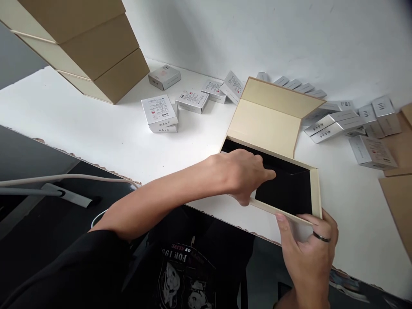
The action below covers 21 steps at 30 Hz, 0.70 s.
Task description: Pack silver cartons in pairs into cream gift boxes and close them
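Observation:
An open cream gift box (315, 193) with a black inside is tilted near the table's front edge, its hinged lid (267, 122) folded back. My left hand (240, 174) reaches into the left part of this box, fingers curled. Under it shows part of a small white carton (253, 194), mostly hidden by the hand; the fingers seem closed around it. My right hand (310, 244), with a dark ring on one finger, grips the box's front right corner, thumb on the outer front wall and fingers over the rim and side.
Closed kraft-coloured boxes (96, 51) are stacked at the left back. Several small white cartons (159, 111) lie behind the gift box, and more (373, 152) sit in a loose heap to the right. Brown cardboard (397, 201) lies at the far right of the white table (109, 128).

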Each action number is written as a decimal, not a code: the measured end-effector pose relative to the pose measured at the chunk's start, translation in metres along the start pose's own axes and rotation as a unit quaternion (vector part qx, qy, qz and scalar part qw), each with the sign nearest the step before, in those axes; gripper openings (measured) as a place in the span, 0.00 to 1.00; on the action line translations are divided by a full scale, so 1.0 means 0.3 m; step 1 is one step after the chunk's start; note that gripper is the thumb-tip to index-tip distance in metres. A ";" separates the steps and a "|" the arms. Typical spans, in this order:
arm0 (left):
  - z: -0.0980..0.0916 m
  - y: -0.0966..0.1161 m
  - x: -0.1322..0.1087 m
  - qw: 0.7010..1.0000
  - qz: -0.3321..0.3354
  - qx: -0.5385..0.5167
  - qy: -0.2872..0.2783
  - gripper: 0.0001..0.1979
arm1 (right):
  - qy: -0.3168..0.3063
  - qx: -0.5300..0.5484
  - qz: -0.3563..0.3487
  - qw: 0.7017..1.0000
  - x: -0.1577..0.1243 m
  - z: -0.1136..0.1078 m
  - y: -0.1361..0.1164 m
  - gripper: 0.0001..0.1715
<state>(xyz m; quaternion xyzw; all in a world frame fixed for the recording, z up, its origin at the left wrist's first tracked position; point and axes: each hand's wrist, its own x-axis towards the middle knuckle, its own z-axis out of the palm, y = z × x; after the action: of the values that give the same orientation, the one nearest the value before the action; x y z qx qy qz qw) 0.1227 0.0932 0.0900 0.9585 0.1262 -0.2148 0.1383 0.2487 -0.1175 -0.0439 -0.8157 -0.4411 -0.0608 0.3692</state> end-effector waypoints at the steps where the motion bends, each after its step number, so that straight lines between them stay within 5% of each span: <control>1: 0.010 -0.004 -0.003 1.000 0.004 0.000 0.007 0.41 | -0.003 0.001 0.003 1.000 0.000 -0.001 0.000 0.32; 16: 0.093 0.000 -0.004 0.999 0.017 0.012 0.045 0.35 | -0.036 0.020 0.108 0.993 0.008 0.005 -0.029 0.45; 18: 0.118 -0.006 -0.004 0.985 0.068 -0.019 0.158 0.31 | -0.032 0.019 0.105 0.994 0.008 0.006 -0.032 0.45; 19: 0.134 -0.019 -0.007 0.962 0.080 -0.041 0.258 0.27 | -0.029 0.022 0.107 0.994 0.007 0.008 -0.034 0.45; 21: 0.174 -0.075 -0.023 0.855 0.007 -0.085 0.512 0.18 | -0.025 0.033 0.119 0.992 0.005 0.011 -0.038 0.45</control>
<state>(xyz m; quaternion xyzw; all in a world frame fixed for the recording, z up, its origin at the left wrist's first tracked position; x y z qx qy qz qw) 0.0901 0.0963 0.0428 0.9184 0.1899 0.3192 0.1366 0.2402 -0.1104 -0.0393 -0.8514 -0.3515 0.0187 0.3889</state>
